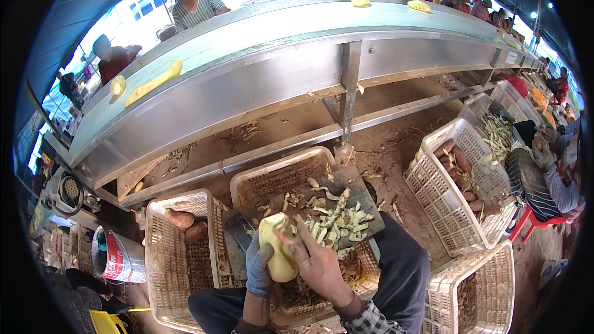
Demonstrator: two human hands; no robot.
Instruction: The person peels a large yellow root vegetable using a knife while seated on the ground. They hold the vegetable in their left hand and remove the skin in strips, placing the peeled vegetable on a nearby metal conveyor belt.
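My left hand, in a blue-grey glove, grips a large peeled pale-yellow tuber held roughly upright. Against its upper right side is my right hand, bare, with a small blurred reddish tool at the fingers; its exact kind cannot be told. Behind both hands a dark board lies across a plastic basket, bearing pale peelings. A flat dark blade-like thing rests on the board's left part. More peelings lie in the basket beneath.
A long metal-sided conveyor crosses ahead, with peeled tubers on it. Crates with unpeeled tubers stand left and right; another crate is at lower right. A bucket stands left. Co-workers sit at right and beyond the conveyor.
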